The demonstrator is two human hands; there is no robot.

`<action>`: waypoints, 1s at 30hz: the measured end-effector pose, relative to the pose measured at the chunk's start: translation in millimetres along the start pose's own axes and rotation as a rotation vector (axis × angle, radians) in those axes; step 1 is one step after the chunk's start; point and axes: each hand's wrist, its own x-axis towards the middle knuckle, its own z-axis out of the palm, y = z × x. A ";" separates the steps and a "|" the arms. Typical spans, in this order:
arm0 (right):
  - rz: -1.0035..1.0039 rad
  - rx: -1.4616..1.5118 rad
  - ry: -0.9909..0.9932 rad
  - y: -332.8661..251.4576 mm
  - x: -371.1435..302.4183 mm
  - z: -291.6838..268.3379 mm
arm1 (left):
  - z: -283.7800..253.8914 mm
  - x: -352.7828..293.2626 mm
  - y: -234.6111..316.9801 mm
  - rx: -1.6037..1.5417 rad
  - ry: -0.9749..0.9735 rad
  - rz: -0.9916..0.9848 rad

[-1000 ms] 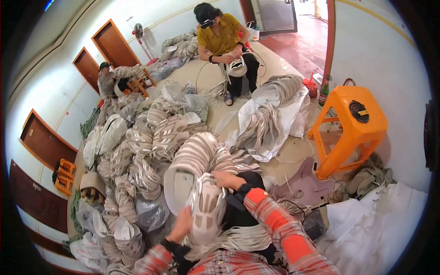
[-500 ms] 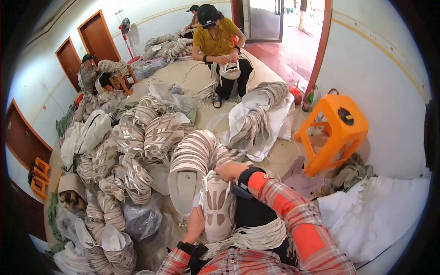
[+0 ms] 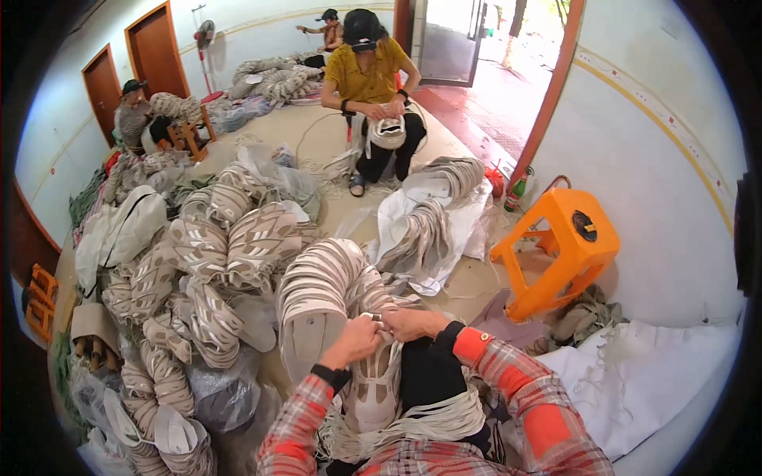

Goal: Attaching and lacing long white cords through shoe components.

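Observation:
A beige and white shoe upper (image 3: 373,389) stands in my lap with its toe toward me. My left hand (image 3: 357,339) and my right hand (image 3: 413,324) meet at its far end, fingers pinched together on its edge. Whether a lace is also between the fingertips is too small to make out. A bundle of cream laces (image 3: 432,420) lies across my lap beside the upper. Just beyond my hands curves a long row of nested shoe uppers (image 3: 317,278), its near end by my left hand.
Piled shoe uppers (image 3: 198,246) and plastic bags (image 3: 226,397) cover the left floor. More uppers lie on a white sheet (image 3: 421,270) ahead. An orange stool (image 3: 556,246) and white cloth (image 3: 635,365) are at right. A person in a yellow shirt (image 3: 365,75) sits ahead; others work farther back.
My left hand has moved up from the upper's side to its far end, joining my right hand there. The whole view has shifted slightly, and a far person now has an arm stretched out.

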 end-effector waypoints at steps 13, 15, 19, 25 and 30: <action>0.115 -0.280 0.055 46.5 17.3 33.3 | 2.8 1.3 -2.6 -0.728 -0.006 -0.019; -0.036 -0.219 0.153 49.4 21.9 42.4 | 6.3 -1.6 0.7 -0.466 0.038 -0.008; 0.072 0.243 -0.035 64.2 4.5 20.4 | 13.1 3.1 11.0 -0.246 0.089 -0.143; -0.076 0.260 0.138 51.6 0.5 15.0 | 25.8 0.9 26.5 0.082 0.167 -0.188; -0.006 0.055 0.201 55.3 7.2 -6.3 | 23.8 -36.7 33.2 -0.348 0.263 -0.136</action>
